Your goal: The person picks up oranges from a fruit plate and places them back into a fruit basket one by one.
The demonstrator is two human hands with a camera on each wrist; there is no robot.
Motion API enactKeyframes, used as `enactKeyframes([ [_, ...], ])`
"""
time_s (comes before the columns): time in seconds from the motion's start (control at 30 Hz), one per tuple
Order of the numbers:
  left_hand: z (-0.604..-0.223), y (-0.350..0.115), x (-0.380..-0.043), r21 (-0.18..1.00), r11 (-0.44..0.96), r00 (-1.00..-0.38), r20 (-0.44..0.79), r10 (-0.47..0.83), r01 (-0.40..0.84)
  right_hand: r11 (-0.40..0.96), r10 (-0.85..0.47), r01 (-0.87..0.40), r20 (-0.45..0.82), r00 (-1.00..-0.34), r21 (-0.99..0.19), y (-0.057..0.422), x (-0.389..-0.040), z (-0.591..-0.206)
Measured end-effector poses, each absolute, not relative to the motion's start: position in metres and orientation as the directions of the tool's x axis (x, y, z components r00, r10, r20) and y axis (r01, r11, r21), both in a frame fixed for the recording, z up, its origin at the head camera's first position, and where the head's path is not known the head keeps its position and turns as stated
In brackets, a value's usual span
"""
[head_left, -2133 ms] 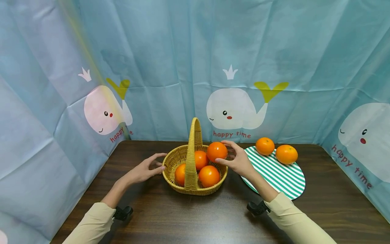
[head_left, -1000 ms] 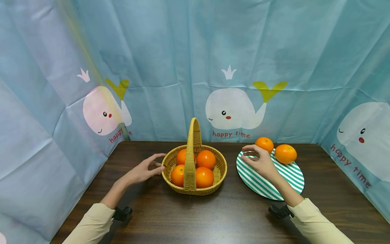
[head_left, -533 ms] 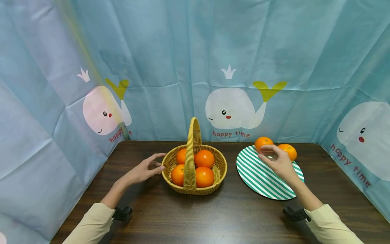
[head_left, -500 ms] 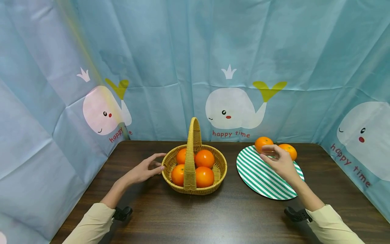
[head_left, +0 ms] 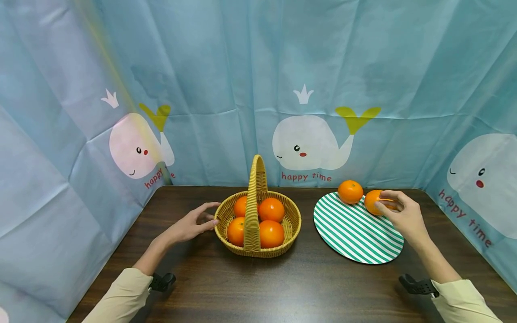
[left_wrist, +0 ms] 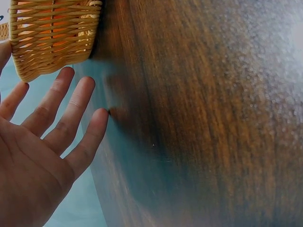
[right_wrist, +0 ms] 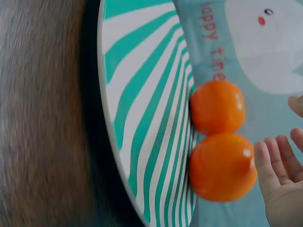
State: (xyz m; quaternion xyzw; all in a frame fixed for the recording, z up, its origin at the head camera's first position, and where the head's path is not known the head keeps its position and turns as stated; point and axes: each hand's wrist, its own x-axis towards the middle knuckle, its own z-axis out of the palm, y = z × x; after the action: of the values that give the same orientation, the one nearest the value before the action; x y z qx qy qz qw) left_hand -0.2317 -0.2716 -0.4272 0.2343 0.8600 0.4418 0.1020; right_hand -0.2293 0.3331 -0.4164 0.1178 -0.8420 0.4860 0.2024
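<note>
A yellow wicker basket [head_left: 257,251] with a tall handle holds several oranges [head_left: 271,210]. My left hand [head_left: 186,228] rests its thumb on the basket's left rim, its other fingers loosely spread. In the left wrist view those fingers [left_wrist: 59,123] are straight and hold nothing. Two more oranges sit at the back of a flat round board [head_left: 355,240] with green and white stripes. My right hand [head_left: 408,217] is at the right-hand orange [head_left: 372,202], its thumb overlapping the fruit. In the right wrist view the relaxed fingertips [right_wrist: 266,156] lie right beside that orange. The left-hand orange [head_left: 350,192] stands close by.
A dark wooden table [head_left: 258,291] carries everything. Behind it and along both sides hangs a light blue curtain [head_left: 226,89] printed with whales. The curtain meets the table's back edge close behind the oranges.
My right hand let go of an orange in the basket, then moved right, over the striped board, to the right-hand orange. The oranges in the basket have settled. My left hand has stayed put.
</note>
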Motion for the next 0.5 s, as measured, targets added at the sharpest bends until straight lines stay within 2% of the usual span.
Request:
enactKeyframes([
  [0.27, -0.426, -0.271, -0.231, 0.815, 0.497, -0.872, 0.022, 0.490, 0.299, 0.523, 0.040, -0.349, 0.431, -0.901, -0.778, 0.347, -0.230, -0.420],
  [0.5, -0.426, -0.270, -0.231, 0.803, 0.507, -0.871, 0.030, 0.491, 0.314, 0.605, 0.095, -0.227, 0.352, -0.931, -0.763, 0.355, -0.235, -0.418],
])
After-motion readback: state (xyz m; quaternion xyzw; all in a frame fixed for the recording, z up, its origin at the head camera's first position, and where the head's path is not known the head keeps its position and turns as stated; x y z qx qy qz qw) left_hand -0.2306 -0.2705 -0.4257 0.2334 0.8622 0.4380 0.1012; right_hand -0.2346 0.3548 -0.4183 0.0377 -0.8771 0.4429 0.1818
